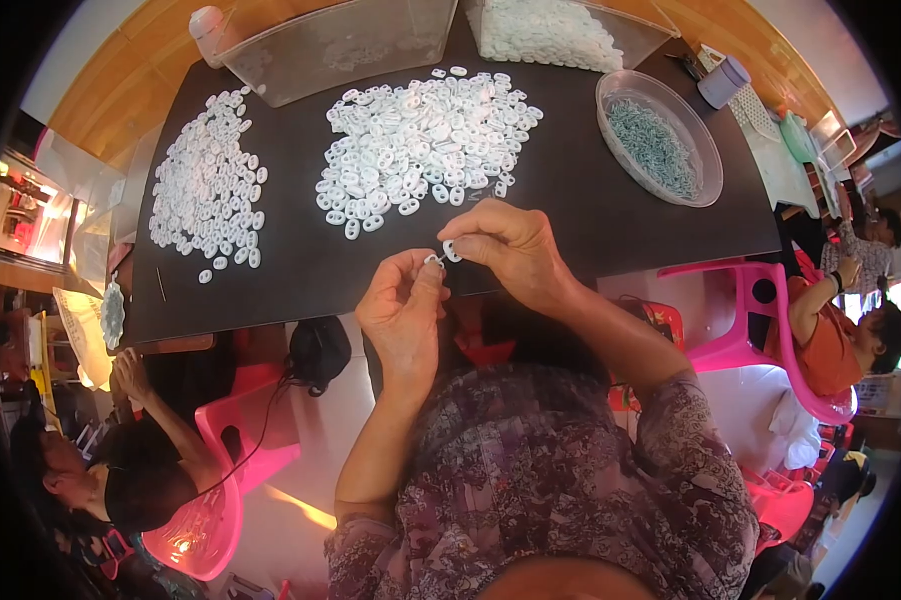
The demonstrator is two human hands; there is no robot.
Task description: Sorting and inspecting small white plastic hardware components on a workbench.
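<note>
My right hand [509, 248] pinches a small white plastic ring [453, 251] between thumb and fingers, just above the near edge of the black table [571, 190]. My left hand [403, 305] is closed on a tiny metal piece [433, 260] that touches the ring. Both hands meet in front of my chest. A large pile of white rings [421, 140] lies on the table right behind my hands. A second, flatter spread of white rings [209, 180] lies at the left.
A round clear bowl of small grey metal parts [659, 140] stands at the right. Two clear plastic bins [331, 45] sit at the back, one filled with white pieces [551, 30]. Pink chairs [751, 310] and seated people flank me on both sides.
</note>
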